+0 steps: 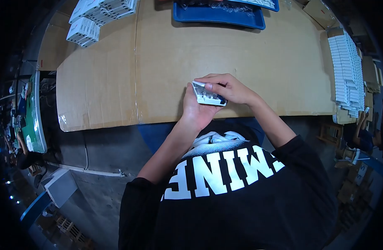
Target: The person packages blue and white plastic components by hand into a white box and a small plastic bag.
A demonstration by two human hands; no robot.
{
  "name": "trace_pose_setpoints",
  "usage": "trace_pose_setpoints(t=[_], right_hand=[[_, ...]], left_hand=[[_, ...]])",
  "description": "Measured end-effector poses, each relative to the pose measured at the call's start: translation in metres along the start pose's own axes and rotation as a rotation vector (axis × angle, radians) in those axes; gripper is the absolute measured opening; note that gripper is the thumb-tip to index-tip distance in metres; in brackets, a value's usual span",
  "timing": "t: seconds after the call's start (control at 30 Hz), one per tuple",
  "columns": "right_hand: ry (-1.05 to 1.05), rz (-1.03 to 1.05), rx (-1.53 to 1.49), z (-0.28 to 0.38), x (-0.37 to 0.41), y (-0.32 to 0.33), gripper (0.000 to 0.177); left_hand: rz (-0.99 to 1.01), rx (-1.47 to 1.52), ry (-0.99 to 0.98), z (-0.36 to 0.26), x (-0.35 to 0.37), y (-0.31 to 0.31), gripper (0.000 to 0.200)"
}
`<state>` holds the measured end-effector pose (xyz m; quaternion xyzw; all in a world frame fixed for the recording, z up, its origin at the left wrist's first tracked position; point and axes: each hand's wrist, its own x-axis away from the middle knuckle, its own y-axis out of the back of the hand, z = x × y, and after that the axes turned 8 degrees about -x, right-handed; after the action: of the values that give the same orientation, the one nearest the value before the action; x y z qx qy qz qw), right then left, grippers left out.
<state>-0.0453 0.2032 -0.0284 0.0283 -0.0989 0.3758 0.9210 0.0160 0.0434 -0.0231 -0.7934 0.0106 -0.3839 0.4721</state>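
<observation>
Above the front edge of the table, my left hand holds a small white plastic case from below and from its left side. Several small pale and dark parts show inside the case, too small to name. My right hand lies over the case's upper right, its thumb and fingers closed on the rim. Its fingers partly hide the inside. The case is tilted toward me.
A cardboard-covered table lies before me. White boxes are stacked at the back left. Blue trays stand at the back. A tall stack of white pieces lines the right edge. Another person's arm shows at far right.
</observation>
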Motion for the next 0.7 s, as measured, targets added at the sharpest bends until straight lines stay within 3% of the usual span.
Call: trace_pose_setpoints(t=[0.1,0.23,0.47,0.7], right_hand=[[-0.079,0.019,-0.024,0.001,-0.001,0.001,0.039],[-0.034,-0.008,0.005,-0.008,-0.002,0.0,0.039],[-0.201,0.015,0.061,-0.007,-0.005,0.004,0.043],[-0.231,0.028,0.078,-0.003,-0.007,-0.002,0.044]], left_hand=[[-0.011,-0.021,0.008,0.0,-0.001,0.001,0.057],[0.004,-0.036,0.017,0.004,-0.006,0.011,0.057],[0.071,-0.059,0.045,0.005,-0.013,0.031,0.056],[0.006,-0.066,0.068,0.0,-0.011,0.027,0.058]])
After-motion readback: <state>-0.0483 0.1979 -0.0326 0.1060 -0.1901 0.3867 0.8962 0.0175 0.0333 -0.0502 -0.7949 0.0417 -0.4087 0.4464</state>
